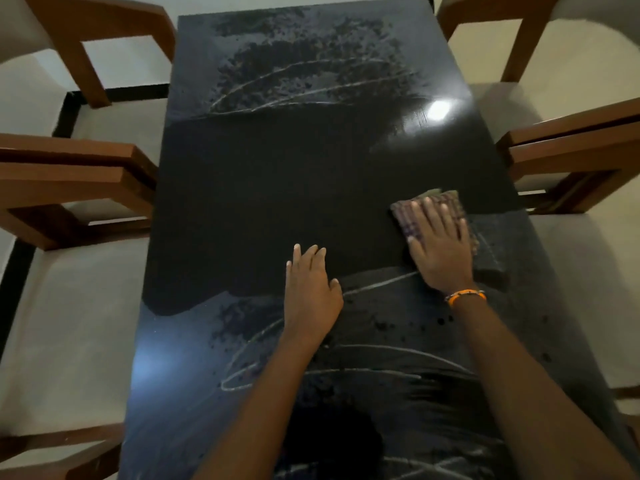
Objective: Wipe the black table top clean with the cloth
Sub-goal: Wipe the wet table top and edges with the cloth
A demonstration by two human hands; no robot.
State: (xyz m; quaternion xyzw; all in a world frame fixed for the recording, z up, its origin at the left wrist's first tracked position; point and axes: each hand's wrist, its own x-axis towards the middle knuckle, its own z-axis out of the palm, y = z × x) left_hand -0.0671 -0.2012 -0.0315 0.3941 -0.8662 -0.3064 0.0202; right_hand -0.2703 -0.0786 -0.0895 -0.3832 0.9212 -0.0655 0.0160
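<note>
The glossy black table top runs away from me down the middle of the view. A broad band across its middle looks dark and streak-free, while dusty speckles and pale curved streaks cover the far end and the near end. My right hand lies flat, fingers spread, pressing a folded checked cloth onto the table near its right edge. My left hand rests flat on the table, palm down, to the left of the cloth, holding nothing.
Wooden chairs with pale seats flank the table: two on the left and two on the right. A lamp's reflection glares on the right side of the top. An orange band circles my right wrist.
</note>
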